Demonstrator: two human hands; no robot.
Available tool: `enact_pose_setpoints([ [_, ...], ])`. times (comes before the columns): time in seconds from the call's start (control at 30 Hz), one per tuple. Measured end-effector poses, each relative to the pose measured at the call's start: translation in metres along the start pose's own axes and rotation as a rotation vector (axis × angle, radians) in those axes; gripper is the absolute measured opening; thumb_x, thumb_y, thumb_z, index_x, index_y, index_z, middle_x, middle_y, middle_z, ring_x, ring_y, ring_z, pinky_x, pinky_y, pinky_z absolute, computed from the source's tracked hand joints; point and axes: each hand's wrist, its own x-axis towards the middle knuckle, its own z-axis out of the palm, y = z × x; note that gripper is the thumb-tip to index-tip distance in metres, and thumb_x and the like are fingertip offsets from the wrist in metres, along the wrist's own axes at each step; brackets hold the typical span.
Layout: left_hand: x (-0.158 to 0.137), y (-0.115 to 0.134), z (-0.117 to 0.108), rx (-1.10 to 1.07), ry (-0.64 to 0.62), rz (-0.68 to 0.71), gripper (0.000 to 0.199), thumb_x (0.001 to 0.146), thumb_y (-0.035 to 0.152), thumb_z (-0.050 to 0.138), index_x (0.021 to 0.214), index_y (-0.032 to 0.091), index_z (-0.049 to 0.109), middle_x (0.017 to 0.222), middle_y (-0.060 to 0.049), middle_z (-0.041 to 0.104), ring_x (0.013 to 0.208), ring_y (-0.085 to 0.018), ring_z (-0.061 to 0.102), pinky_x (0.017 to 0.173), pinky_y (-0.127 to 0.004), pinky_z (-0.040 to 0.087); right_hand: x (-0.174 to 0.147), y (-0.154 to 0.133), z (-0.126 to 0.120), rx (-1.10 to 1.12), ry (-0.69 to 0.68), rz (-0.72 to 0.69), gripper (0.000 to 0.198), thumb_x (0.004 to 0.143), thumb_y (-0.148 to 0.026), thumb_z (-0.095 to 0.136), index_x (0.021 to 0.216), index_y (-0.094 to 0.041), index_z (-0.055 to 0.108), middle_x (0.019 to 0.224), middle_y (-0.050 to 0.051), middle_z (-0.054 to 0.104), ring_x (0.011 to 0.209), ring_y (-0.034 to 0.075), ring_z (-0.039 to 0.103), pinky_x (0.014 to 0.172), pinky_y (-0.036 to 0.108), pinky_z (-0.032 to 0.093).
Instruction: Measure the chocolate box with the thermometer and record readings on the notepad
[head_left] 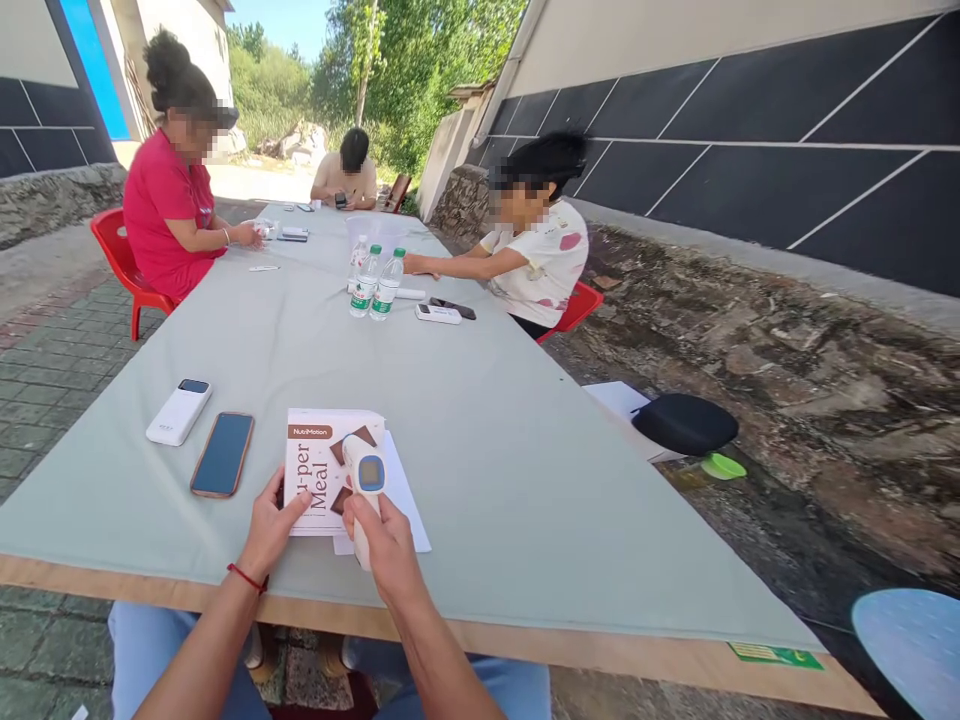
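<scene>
My left hand [271, 525] grips the left edge of a white and brown box [309, 515] printed "NutriMotion" and "Meal". In my right hand [386, 545] is a white infrared thermometer [367, 455] with a small screen ringed in blue, my fingers wrapped round its handle. The thermometer is in front of the right part of the box and hides some of its print. White paper [405, 515] lies on the table beneath and beside the box. Left of the box are a phone [223, 455] and a white power bank [179, 412].
A grey cloth covers the long table [510, 480]. Farther up stand water bottles [387, 285] with green caps, near another power bank [439, 314] and a dark phone [457, 308]. Three people sit around the table, one in red [169, 200]. A black cap-like object [686, 424] is off the right edge.
</scene>
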Motion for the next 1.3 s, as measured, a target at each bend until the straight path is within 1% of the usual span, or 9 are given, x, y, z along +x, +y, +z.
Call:
enact_pose_setpoints([
  [0.23, 0.0, 0.0, 0.0, 0.0, 0.013, -0.004, 0.066, 0.069, 0.052, 0.076, 0.123, 0.017, 0.061, 0.12, -0.012, 0.068, 0.108, -0.031, 0.064, 0.089, -0.04, 0.052, -0.001, -0.006, 0.0, -0.018, -0.047, 0.021, 0.044, 0.08, -0.059, 0.06, 0.088, -0.015, 0.064, 0.061, -0.002, 0.05, 0.058, 0.013, 0.041, 0.055, 0.025, 0.036],
  [0.33, 0.0, -0.001, -0.001, -0.009, 0.015, 0.006, 0.069, 0.068, 0.053, 0.076, 0.123, 0.016, 0.059, 0.123, -0.013, 0.067, 0.112, -0.032, 0.063, 0.091, -0.039, 0.051, -0.004, -0.013, 0.001, 0.001, -0.074, -0.007, 0.044, 0.081, -0.058, 0.059, 0.089, -0.015, 0.064, 0.061, -0.002, 0.049, 0.059, 0.013, 0.041, 0.055, 0.025, 0.036],
  [0.5, 0.002, -0.005, -0.003, -0.004, 0.026, -0.001, 0.069, 0.067, 0.053, 0.077, 0.124, 0.016, 0.059, 0.126, -0.013, 0.065, 0.114, -0.032, 0.062, 0.092, -0.039, 0.05, -0.014, -0.039, 0.001, -0.04, -0.027, -0.1, 0.038, 0.08, -0.054, 0.062, 0.091, -0.018, 0.065, 0.066, 0.001, 0.055, 0.064, 0.015, 0.047, 0.058, 0.026, 0.041],
  [0.63, 0.003, -0.006, -0.004, 0.004, 0.017, 0.008, 0.069, 0.069, 0.051, 0.076, 0.127, 0.017, 0.056, 0.126, -0.013, 0.065, 0.116, -0.031, 0.06, 0.095, -0.04, 0.049, -0.022, -0.065, 0.003, -0.072, -0.024, -0.126, 0.037, 0.079, -0.053, 0.062, 0.091, -0.018, 0.066, 0.069, 0.002, 0.058, 0.066, 0.016, 0.05, 0.059, 0.026, 0.043],
  [0.77, 0.003, -0.005, -0.005, -0.003, 0.025, 0.0, 0.065, 0.069, 0.05, 0.077, 0.122, 0.017, 0.059, 0.123, -0.012, 0.066, 0.117, -0.032, 0.059, 0.095, -0.041, 0.048, -0.027, -0.081, 0.005, -0.051, -0.035, -0.142, 0.037, 0.08, -0.053, 0.061, 0.092, -0.018, 0.066, 0.069, 0.001, 0.058, 0.068, 0.017, 0.052, 0.061, 0.027, 0.045],
  [0.9, 0.003, -0.005, -0.005, 0.004, 0.012, 0.006, 0.061, 0.069, 0.049, 0.077, 0.118, 0.017, 0.06, 0.121, -0.012, 0.067, 0.115, -0.032, 0.06, 0.094, -0.041, 0.049, -0.032, -0.085, 0.005, -0.058, -0.019, -0.156, 0.036, 0.079, -0.052, 0.063, 0.093, -0.019, 0.067, 0.069, 0.002, 0.06, 0.071, 0.019, 0.055, 0.064, 0.028, 0.048],
  [1.1, 0.003, -0.008, -0.007, 0.093, 0.039, 0.053, 0.062, 0.071, 0.05, 0.075, 0.121, 0.018, 0.059, 0.12, -0.012, 0.067, 0.113, -0.032, 0.061, 0.097, -0.042, 0.046, -0.038, -0.089, -0.002, -0.082, 0.024, -0.165, 0.04, 0.08, -0.05, 0.064, 0.105, -0.018, 0.069, 0.083, 0.006, 0.068, 0.081, 0.022, 0.061, 0.071, 0.03, 0.051],
  [1.23, 0.001, -0.005, -0.007, 0.138, 0.066, 0.097, 0.057, 0.072, 0.049, 0.074, 0.118, 0.019, 0.062, 0.119, -0.01, 0.068, 0.115, -0.032, 0.059, 0.099, -0.041, 0.044, -0.041, -0.081, -0.02, -0.102, 0.036, -0.199, 0.039, 0.075, -0.049, 0.067, 0.099, -0.018, 0.07, 0.088, 0.007, 0.071, 0.08, 0.023, 0.062, 0.07, 0.032, 0.052],
  [1.3, 0.0, -0.001, -0.008, 0.143, 0.049, 0.076, 0.058, 0.07, 0.049, 0.075, 0.117, 0.019, 0.062, 0.12, -0.011, 0.068, 0.116, -0.033, 0.059, 0.1, -0.042, 0.044, -0.038, -0.074, -0.035, -0.111, 0.079, -0.221, 0.04, 0.074, -0.05, 0.067, 0.097, -0.018, 0.07, 0.089, 0.007, 0.071, 0.08, 0.024, 0.062, 0.07, 0.032, 0.051],
])
